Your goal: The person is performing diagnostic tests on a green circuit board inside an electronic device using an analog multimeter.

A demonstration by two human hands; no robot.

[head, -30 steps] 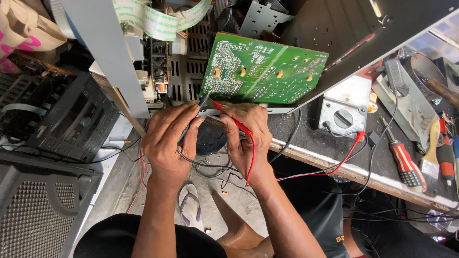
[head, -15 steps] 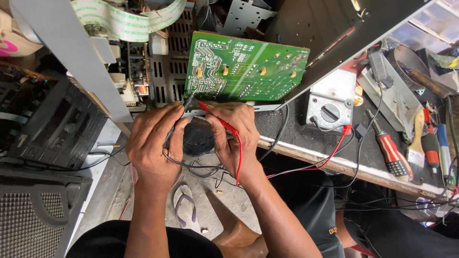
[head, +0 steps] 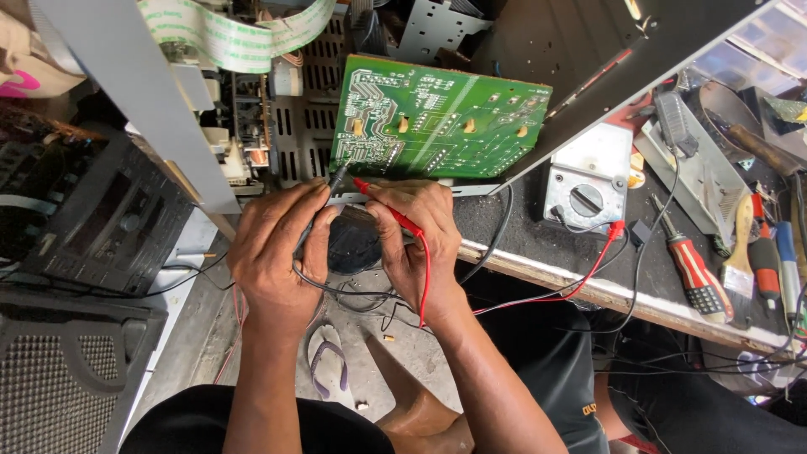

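Left hand: fingers curled in, pinched round a black probe with its black lead running back under the palm. Probe tip angled up to the lower left corner of the green circuit board; looks to be touching the edge there, though the contact point is too small to be sure.

Right hand: likewise curled, clamped on a red probe lying across the fingers, tip pointing up and left toward the same corner. Red lead drops from the hand and loops off to the right.

The two hands sit close together, thumbs nearly meeting, just below the board's lower edge.

Board: green, solder side up, pale traces and a few larger solder blobs across the middle. It stands tilted, propped at the edge of the desk against a dark metal panel.

Just right of the board on the desk: a grey meter with a round dial. Further right, a red-handled screwdriver. Left side, well apart: a black stereo unit. On the floor below the hands, a sandal.
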